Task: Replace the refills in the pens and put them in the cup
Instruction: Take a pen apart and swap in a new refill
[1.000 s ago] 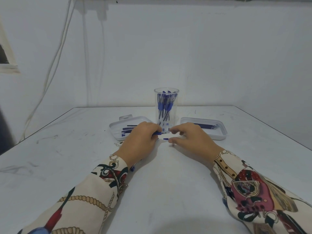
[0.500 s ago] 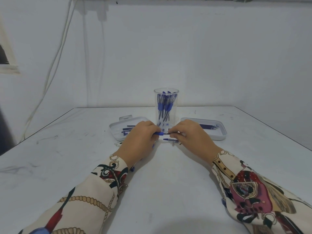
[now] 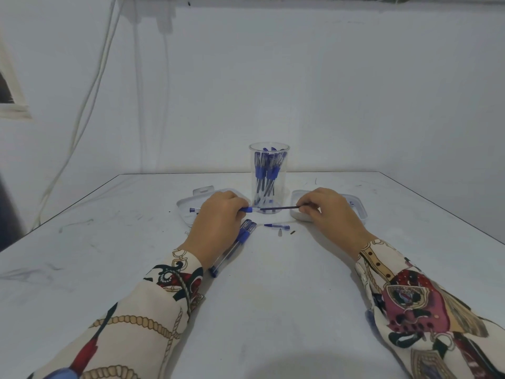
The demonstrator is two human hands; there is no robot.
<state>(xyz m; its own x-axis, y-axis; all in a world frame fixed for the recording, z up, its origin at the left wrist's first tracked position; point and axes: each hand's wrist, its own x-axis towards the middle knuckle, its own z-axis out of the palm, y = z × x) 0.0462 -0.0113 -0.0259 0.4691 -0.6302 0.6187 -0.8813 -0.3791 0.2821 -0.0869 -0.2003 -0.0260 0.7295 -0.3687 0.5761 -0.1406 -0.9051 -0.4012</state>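
Hands have parted: right (image 3: 332, 212) pinching refill (image 3: 278, 207), left (image 3: 218, 214) gripping pen barrel (image 3: 247, 209).

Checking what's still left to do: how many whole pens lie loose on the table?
2: both pens lie side by side under the left hand; more may be hidden.

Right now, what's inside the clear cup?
The cup holds a bunch of blue pens standing upright, seen through its clear wall. Their tips at the bottom are partly hidden behind the refill held in front, so an exact count isn't possible.
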